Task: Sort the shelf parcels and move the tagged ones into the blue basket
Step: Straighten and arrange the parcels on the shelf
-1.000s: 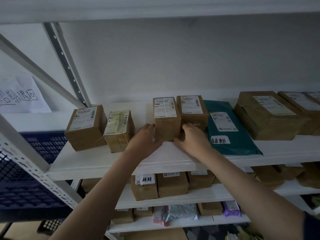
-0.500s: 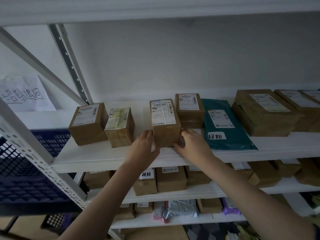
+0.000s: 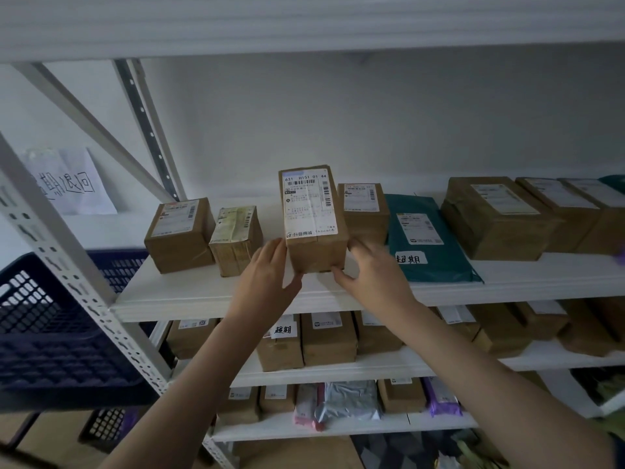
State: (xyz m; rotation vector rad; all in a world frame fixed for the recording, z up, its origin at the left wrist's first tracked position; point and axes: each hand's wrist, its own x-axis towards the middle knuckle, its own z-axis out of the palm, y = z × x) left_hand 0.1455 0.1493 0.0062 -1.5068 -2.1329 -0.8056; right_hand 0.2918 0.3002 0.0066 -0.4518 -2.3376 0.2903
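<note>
A narrow brown box with a white shipping label is tilted up on the white shelf, label facing me. My left hand holds its left side and my right hand holds its right side, thumbs under the near bottom edge. To its right lies a teal mailer with a handwritten white tag. A blue basket sits at the left, beyond the shelf post.
Two brown boxes stand left of the held one, another right behind it, and larger ones at the right. Lower shelves hold more parcels, one tagged box. A handwritten paper sign hangs on the wall.
Both hands have pulled the narrow box forward from its neighbour and tipped its front end up, so the label now faces me. The view has shifted left and closer.
</note>
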